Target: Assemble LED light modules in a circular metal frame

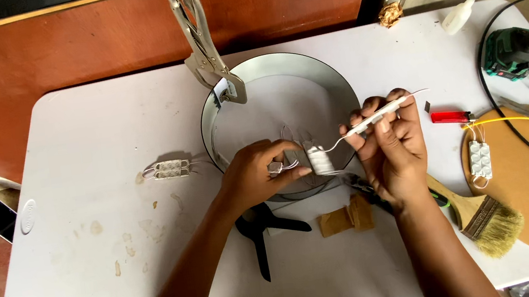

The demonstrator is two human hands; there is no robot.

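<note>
At frame centre, my left hand (257, 173) pinches a module (319, 159); my right hand (392, 145) clamps another (379, 114), over the ring (207, 125).

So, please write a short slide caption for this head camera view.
Both hands, left hand and right hand, hold small white wired modules over a round metal ring on a white table.

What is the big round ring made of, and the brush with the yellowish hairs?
The ring looks like thin sheet metal: grey, smooth, dully shiny. The brush seems to have a pale wooden handle, a metal band and straw-coloured bristles, natural or plastic I cannot tell.
</note>
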